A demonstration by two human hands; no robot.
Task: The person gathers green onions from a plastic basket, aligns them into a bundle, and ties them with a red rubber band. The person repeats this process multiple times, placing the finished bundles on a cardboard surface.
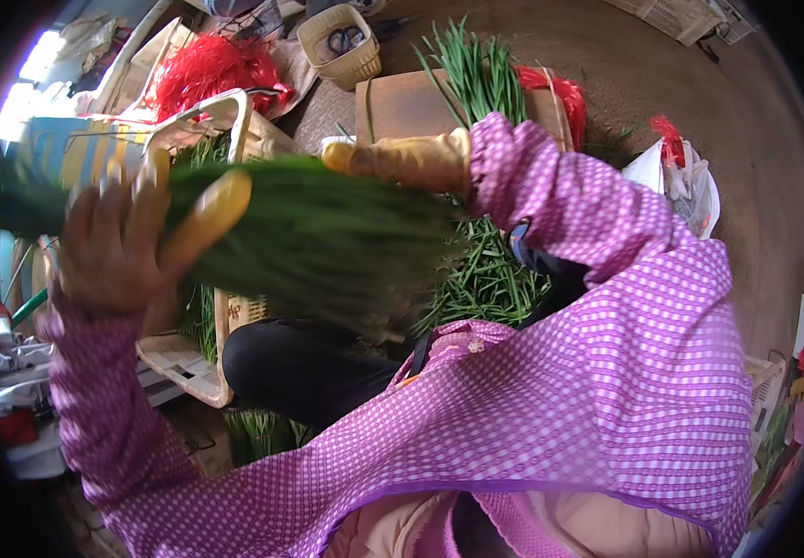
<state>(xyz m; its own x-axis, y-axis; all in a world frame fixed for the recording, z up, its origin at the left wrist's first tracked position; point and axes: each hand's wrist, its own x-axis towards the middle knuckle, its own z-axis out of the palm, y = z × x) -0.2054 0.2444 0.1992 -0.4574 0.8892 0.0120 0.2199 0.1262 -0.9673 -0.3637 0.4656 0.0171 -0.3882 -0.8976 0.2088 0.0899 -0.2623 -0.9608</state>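
Observation:
A large bundle of long green leaves, perhaps garlic chives (304, 230), stretches across the view, blurred by motion. My left hand (116, 237), with yellow-tipped fingers apart, lies across its left part; blur hides how firmly it touches. Along the upper edge, my right hand (402, 160) in a yellowish glove holds the bundle with the thumb on top, its other fingers hidden. Short cut green leaves (492, 279) are heaped below my right forearm. Beyond that hand, another green bunch (479, 77) lies on a wooden board (402, 104).
A cream plastic crate (224, 349) with greens stands left of my knee. Red plastic strips (217, 73) are piled at the upper left, beside a small plastic basket (339, 52) holding a dark-handled tool. A plastic bag (688, 188) with red strips sits at the right.

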